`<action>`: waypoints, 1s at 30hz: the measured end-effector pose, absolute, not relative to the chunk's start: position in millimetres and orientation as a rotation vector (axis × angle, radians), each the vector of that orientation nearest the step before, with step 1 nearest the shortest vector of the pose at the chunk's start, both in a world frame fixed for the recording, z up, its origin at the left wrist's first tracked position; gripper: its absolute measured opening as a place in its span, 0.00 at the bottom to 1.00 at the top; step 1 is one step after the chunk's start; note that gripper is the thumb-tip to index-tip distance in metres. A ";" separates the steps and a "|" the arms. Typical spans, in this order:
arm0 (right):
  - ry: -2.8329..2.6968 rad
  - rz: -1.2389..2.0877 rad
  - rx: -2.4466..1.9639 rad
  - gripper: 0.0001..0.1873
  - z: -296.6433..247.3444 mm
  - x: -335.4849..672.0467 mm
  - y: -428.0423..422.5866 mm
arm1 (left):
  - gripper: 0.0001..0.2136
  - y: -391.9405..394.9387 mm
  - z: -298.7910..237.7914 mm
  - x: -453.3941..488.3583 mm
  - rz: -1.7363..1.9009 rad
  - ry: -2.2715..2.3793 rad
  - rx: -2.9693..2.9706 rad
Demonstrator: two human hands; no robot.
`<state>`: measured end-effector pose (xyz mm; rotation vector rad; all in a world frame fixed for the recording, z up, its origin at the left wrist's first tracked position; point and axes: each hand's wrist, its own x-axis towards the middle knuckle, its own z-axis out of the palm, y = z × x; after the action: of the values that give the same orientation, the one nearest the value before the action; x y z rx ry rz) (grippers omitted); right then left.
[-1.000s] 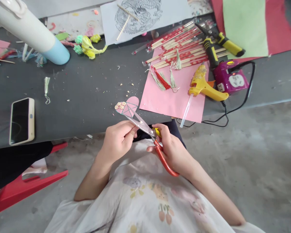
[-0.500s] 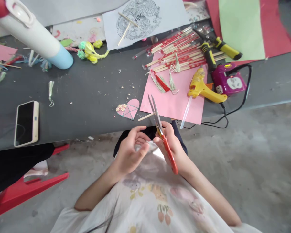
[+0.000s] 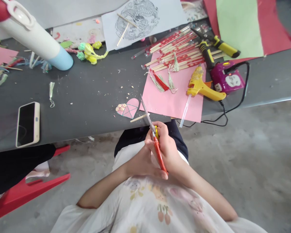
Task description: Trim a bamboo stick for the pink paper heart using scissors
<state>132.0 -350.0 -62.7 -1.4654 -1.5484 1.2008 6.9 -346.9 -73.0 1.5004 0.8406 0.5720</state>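
My right hand point(image 3: 168, 145) is wrapped round the red handles of a pair of scissors point(image 3: 153, 136), whose shut blades point up and left toward the table edge. My left hand point(image 3: 143, 161) lies against the right hand and the scissors' handles, fingers closed about them. A pink heart-shaped paper piece on a thin stick point(image 3: 129, 109) lies on the dark table point(image 3: 87, 94) just beyond the blade tips, touched by neither hand.
On a pink sheet point(image 3: 172, 100) lie tassels and a yellow glue gun point(image 3: 201, 87). A purple socket block point(image 3: 228, 79), yellow-handled pliers point(image 3: 215, 45), red-wrapped sticks point(image 3: 179, 48), a dragon drawing point(image 3: 138, 16), a white bottle point(image 3: 36, 35) and a phone point(image 3: 27, 123) surround them.
The heart piece left my left hand and now lies on the table. The scissors' blades closed and swung upright, and my left hand moved onto the scissors' handles.
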 end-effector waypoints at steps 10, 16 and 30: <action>-1.646 1.139 -1.532 0.22 -60.0 128.4 -349.9 | 0.30 -351.2 -81.7 14.5 0.719 0.783 1.428; -1.660 1.148 -1.579 0.22 -59.9 127.3 -348.7 | 0.33 -352.6 -80.5 14.7 0.694 0.821 1.460; -1.621 1.169 -1.578 0.20 -64.1 125.9 -348.2 | 0.29 -351.9 -83.3 12.3 0.756 0.794 1.560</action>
<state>125.9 -348.2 -64.1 -1.5777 -1.6210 1.1695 12.3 -351.9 -83.3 1.5598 0.7941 0.7556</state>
